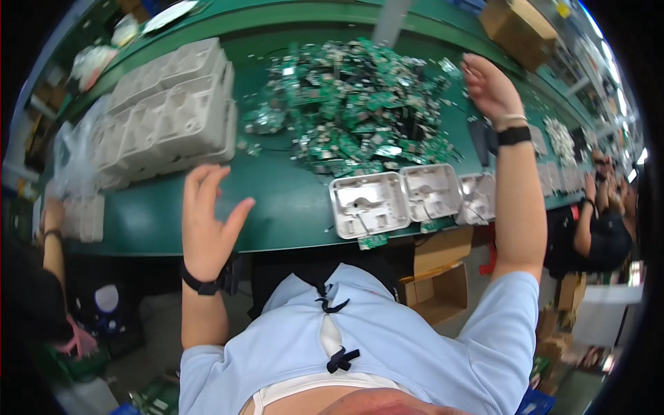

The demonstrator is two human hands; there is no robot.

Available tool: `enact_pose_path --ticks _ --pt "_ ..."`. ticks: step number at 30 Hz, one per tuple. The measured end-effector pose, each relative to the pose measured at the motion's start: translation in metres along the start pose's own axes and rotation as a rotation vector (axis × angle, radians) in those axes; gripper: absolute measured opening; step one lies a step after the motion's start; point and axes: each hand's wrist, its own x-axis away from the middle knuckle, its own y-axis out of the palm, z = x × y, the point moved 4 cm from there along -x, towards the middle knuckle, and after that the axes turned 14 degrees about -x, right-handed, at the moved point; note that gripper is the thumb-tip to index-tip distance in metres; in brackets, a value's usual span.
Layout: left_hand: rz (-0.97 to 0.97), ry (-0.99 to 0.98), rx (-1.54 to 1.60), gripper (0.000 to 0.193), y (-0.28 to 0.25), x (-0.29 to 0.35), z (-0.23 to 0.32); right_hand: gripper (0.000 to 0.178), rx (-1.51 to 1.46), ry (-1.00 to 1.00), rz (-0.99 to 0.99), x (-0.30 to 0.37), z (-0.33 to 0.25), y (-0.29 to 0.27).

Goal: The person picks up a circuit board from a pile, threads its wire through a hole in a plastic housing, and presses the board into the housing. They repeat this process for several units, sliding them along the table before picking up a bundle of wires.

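My left hand (209,225) is over the front of the green table, thumb and fingers apart, holding nothing. Just beyond it stand stacked white molded trays (169,114). Farther out, my right hand (492,88) is by the right end of a heap of green circuit boards (366,104). Its fingers are curled together; whatever they may hold is too small to make out. Along the near edge sit white plastic housings in a row, among them a left one (370,200) and one beside it (430,190). A small green board (373,241) hangs on a wire from the left housing.
A cardboard box (519,31) rests on the shelf at the back right. Below the table edge is an open carton (436,294). At the far left a co-worker's arm (54,235) reaches in beside a plastic bag (75,159). More people (602,228) work at the right.
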Motion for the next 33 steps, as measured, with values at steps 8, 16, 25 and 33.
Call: enact_pose_path --ticks 8,16,25,33 --pt "0.309 -0.044 -0.599 0.056 -0.031 -0.039 -0.018 0.020 -0.234 -0.009 0.134 0.015 -0.009 0.026" --pt "0.243 0.019 -0.763 0.038 -0.011 -0.079 -0.030 0.022 -0.707 0.013 -0.428 0.070 -0.059 0.037" --pt "0.333 0.040 -0.528 0.017 -0.027 -0.046 -0.014 0.023 -0.723 -0.074 0.048 0.146 -0.006 0.116" --pt "0.016 0.218 -0.229 0.022 -0.032 0.069 0.009 0.013 -0.447 -0.313 -0.361 0.191 0.081 0.178"
